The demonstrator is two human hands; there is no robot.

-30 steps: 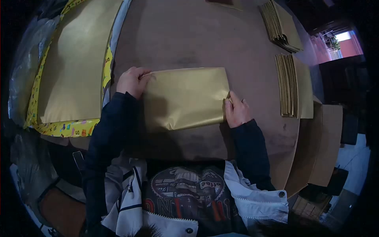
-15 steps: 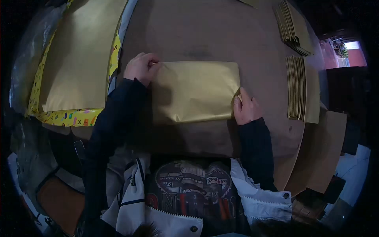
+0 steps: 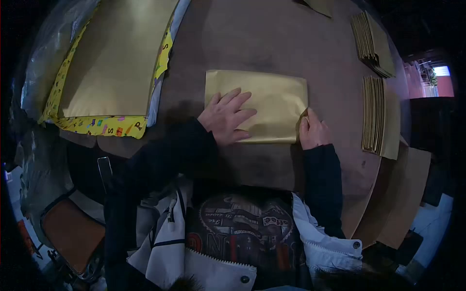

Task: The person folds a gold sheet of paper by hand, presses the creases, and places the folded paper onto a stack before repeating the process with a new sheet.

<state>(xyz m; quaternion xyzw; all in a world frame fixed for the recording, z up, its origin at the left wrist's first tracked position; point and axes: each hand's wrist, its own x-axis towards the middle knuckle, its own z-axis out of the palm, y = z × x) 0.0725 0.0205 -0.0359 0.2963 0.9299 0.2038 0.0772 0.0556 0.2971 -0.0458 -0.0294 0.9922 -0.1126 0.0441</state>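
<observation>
A folded sheet of gold paper [image 3: 274,102] lies flat on the brown table in front of me. My left hand [image 3: 227,118] rests on its left half, palm down with the fingers spread. At the right edge, my right hand [image 3: 313,129] pinches the paper between thumb and fingers, and the sheet creases a little there. The fingertips under that edge are partly hidden.
A stack of large gold sheets [image 3: 114,58] lies on yellow patterned wrapping paper [image 3: 104,127] at the left. Two bundles of folded gold paper stand along the right, one nearer [image 3: 374,116] and one farther [image 3: 371,41]. Brown cardboard [image 3: 400,194] hangs at the table's right edge.
My left hand has let go of the upper left corner and moved down and right, opening flat onto the paper. My right hand keeps its pinch. The whole view has shifted slightly.
</observation>
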